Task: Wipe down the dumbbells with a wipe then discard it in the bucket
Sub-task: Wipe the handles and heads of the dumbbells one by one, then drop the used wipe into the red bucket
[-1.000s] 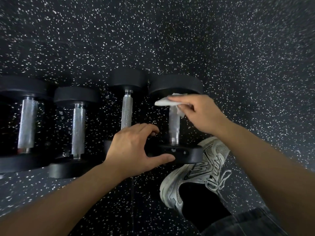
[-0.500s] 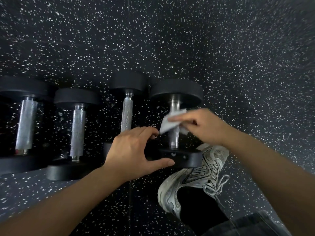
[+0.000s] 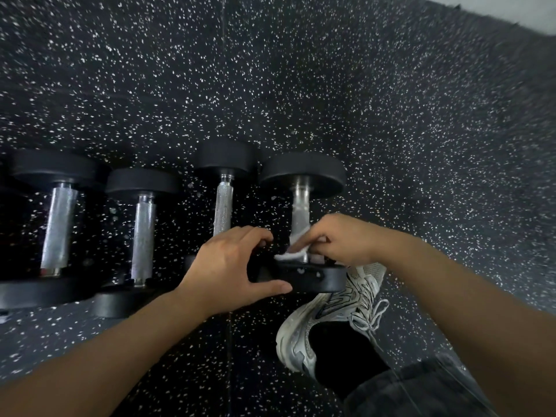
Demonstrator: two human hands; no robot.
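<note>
Several black dumbbells with silver handles lie in a row on the speckled floor. The rightmost dumbbell (image 3: 301,203) has its near head (image 3: 319,278) gripped at the left edge by my left hand (image 3: 228,266), thumb under and fingers over. My right hand (image 3: 340,239) pinches a white wipe (image 3: 293,252) against the near end of that dumbbell's handle, just above the near head. To the left lie a slimmer dumbbell (image 3: 223,203), another (image 3: 143,224) and a larger one (image 3: 58,224). No bucket is in view.
My grey sneaker (image 3: 328,320) rests on the floor right below the rightmost dumbbell's near head, with a dark trouser leg (image 3: 415,392) behind it. Black rubber floor (image 3: 301,70) stretches beyond the dumbbells; a pale wall edge (image 3: 511,13) shows at the top right.
My right hand has slid the wipe down the rightmost dumbbell's handle, from the far head to the near end. My left hand has kept its hold on the near head.
</note>
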